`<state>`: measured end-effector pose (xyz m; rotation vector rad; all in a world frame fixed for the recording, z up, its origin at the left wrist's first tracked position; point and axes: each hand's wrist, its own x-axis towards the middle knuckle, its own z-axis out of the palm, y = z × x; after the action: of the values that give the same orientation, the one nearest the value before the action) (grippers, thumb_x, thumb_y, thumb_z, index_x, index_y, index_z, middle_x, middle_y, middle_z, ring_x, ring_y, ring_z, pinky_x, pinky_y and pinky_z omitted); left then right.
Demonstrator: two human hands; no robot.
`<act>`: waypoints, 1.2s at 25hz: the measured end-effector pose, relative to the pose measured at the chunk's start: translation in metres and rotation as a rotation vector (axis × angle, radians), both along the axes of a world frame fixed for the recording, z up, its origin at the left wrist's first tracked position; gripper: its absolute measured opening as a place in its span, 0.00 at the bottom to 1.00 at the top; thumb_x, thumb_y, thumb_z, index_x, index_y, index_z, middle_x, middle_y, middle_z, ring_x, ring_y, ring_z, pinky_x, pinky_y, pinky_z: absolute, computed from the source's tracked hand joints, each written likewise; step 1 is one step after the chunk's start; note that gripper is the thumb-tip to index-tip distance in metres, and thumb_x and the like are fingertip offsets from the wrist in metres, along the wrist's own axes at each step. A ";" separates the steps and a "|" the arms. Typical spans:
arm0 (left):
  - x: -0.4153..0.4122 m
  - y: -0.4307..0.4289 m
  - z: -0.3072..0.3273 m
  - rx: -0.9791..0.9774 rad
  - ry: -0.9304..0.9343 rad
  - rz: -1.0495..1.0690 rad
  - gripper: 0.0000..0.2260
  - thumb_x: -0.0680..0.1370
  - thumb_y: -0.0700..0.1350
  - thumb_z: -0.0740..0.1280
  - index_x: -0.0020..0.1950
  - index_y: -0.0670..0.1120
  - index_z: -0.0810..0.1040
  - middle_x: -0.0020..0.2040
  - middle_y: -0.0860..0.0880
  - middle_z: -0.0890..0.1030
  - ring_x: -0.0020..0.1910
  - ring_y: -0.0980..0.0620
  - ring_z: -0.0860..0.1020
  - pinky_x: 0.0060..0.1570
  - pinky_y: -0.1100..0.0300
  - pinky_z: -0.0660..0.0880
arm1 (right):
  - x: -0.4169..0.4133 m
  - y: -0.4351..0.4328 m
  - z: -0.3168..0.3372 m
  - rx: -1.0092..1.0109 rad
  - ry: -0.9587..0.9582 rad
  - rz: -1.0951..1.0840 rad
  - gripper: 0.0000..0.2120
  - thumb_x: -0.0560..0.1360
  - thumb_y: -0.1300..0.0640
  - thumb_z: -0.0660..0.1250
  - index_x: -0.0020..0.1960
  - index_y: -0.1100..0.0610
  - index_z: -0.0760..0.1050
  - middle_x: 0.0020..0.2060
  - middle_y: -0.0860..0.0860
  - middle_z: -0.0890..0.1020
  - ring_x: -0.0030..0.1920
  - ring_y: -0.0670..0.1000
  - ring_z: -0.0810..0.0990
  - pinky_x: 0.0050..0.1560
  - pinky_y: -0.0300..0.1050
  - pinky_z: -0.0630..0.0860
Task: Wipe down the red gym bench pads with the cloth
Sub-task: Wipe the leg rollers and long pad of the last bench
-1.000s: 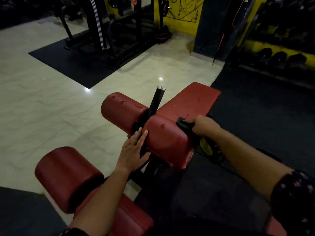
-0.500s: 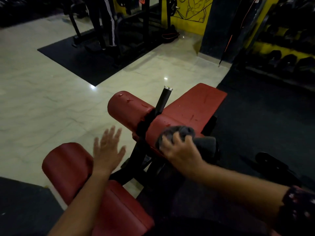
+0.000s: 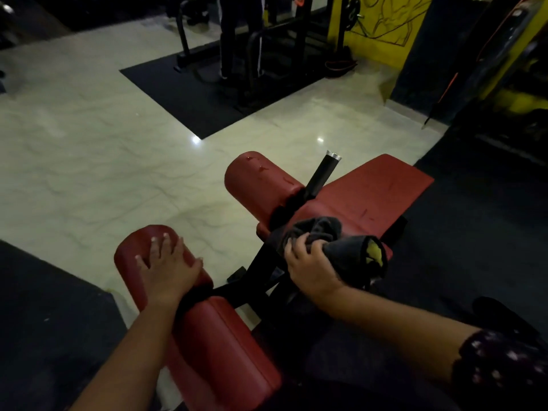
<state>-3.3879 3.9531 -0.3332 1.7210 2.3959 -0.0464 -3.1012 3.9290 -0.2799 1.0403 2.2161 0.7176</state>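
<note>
Edges first: the near-left roller pad [image 3: 130, 262] ends over pale marble floor [image 3: 103, 158], which lies open to the left and beyond, as far as a black mat [image 3: 207, 93] under a dark rack. A second mat [image 3: 44, 307] meets the floor at bottom left, and a third [image 3: 474, 232] runs along the right side of the flat pad [image 3: 376, 188].

Red pads number five: four rollers and the one flat pad. The far-left roller pad [image 3: 261, 182] carries a few wet drops. The near-right roller pad [image 3: 231, 345] sits beside the left forearm. The far-right roller pad [image 3: 305, 213] is mostly covered by the cloth [image 3: 335, 247], dark grey with a yellow patch showing at its right end.

The left hand [image 3: 169, 268] lies flat on the near-left roller, fingers spread. The right hand [image 3: 311, 268] has its grip curled into the bunched cloth on top of the far-right roller. A black post [image 3: 323, 170] with a silver cap rises between the two far rollers, and a black frame [image 3: 258, 271] joins both pairs.

At the rear stand a person's legs [image 3: 240, 40] in striped trousers and a yellow wall [image 3: 382, 22] with a line drawing.
</note>
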 end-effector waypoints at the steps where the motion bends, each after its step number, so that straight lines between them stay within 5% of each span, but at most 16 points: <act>1: 0.001 0.000 0.001 0.002 0.002 0.003 0.33 0.79 0.64 0.55 0.80 0.52 0.52 0.81 0.49 0.46 0.79 0.48 0.41 0.74 0.39 0.42 | -0.001 0.005 -0.003 -0.020 -0.058 0.053 0.24 0.81 0.59 0.45 0.74 0.64 0.63 0.72 0.62 0.64 0.66 0.69 0.68 0.49 0.64 0.74; 4: 0.001 -0.001 0.004 0.006 0.007 0.010 0.32 0.79 0.63 0.55 0.80 0.52 0.53 0.81 0.49 0.47 0.79 0.48 0.41 0.75 0.39 0.42 | 0.008 0.031 0.021 0.019 0.136 0.039 0.25 0.78 0.57 0.47 0.74 0.54 0.66 0.72 0.58 0.65 0.65 0.65 0.70 0.51 0.61 0.73; 7: 0.002 -0.003 0.007 -0.010 0.025 0.009 0.31 0.79 0.63 0.55 0.80 0.53 0.56 0.81 0.49 0.48 0.79 0.48 0.41 0.75 0.39 0.42 | 0.042 0.083 0.048 -0.033 0.523 -0.361 0.26 0.77 0.52 0.51 0.75 0.40 0.60 0.71 0.52 0.66 0.62 0.61 0.69 0.53 0.56 0.70; 10: 0.003 -0.001 0.008 -0.015 0.020 0.027 0.30 0.79 0.63 0.55 0.79 0.54 0.59 0.81 0.49 0.49 0.79 0.48 0.42 0.75 0.39 0.42 | 0.065 0.115 0.065 -0.206 0.637 -0.637 0.27 0.78 0.51 0.58 0.74 0.34 0.58 0.66 0.51 0.70 0.59 0.59 0.71 0.51 0.54 0.72; 15: 0.005 0.000 0.007 -0.002 0.020 0.031 0.29 0.78 0.62 0.56 0.78 0.54 0.61 0.81 0.49 0.50 0.79 0.48 0.43 0.74 0.39 0.42 | -0.002 0.062 0.040 0.051 0.272 -0.208 0.21 0.82 0.54 0.54 0.74 0.54 0.64 0.68 0.60 0.68 0.63 0.66 0.69 0.57 0.64 0.70; 17: 0.005 0.000 0.008 0.003 0.011 0.034 0.29 0.78 0.62 0.56 0.78 0.53 0.61 0.81 0.49 0.50 0.79 0.48 0.43 0.74 0.39 0.42 | -0.033 0.034 0.017 -0.073 0.005 0.073 0.20 0.83 0.54 0.52 0.72 0.58 0.68 0.69 0.61 0.67 0.65 0.67 0.67 0.58 0.64 0.69; 20: 0.004 -0.002 0.007 -0.006 0.006 0.036 0.29 0.79 0.61 0.55 0.78 0.54 0.61 0.81 0.50 0.50 0.79 0.49 0.43 0.75 0.39 0.43 | -0.052 0.021 -0.002 -0.170 -0.235 0.193 0.20 0.84 0.53 0.50 0.72 0.58 0.68 0.70 0.59 0.68 0.68 0.66 0.65 0.60 0.61 0.69; 25: 0.001 -0.003 0.007 0.008 0.001 0.027 0.27 0.79 0.61 0.56 0.77 0.54 0.63 0.81 0.50 0.51 0.79 0.49 0.44 0.75 0.40 0.43 | -0.012 0.053 0.031 -0.106 0.376 0.032 0.14 0.78 0.52 0.61 0.62 0.47 0.76 0.64 0.49 0.71 0.62 0.59 0.69 0.53 0.56 0.69; 30: 0.001 -0.003 0.007 0.017 -0.011 0.026 0.26 0.79 0.60 0.57 0.76 0.55 0.66 0.81 0.49 0.51 0.79 0.48 0.44 0.75 0.39 0.43 | 0.079 0.127 0.061 -0.297 0.906 -0.536 0.26 0.73 0.60 0.63 0.64 0.35 0.73 0.67 0.45 0.70 0.60 0.55 0.73 0.53 0.51 0.75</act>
<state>-3.3869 3.9506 -0.3258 1.6920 2.4175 -0.0135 -3.0218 4.0557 -0.2193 1.9306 2.4093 -0.4036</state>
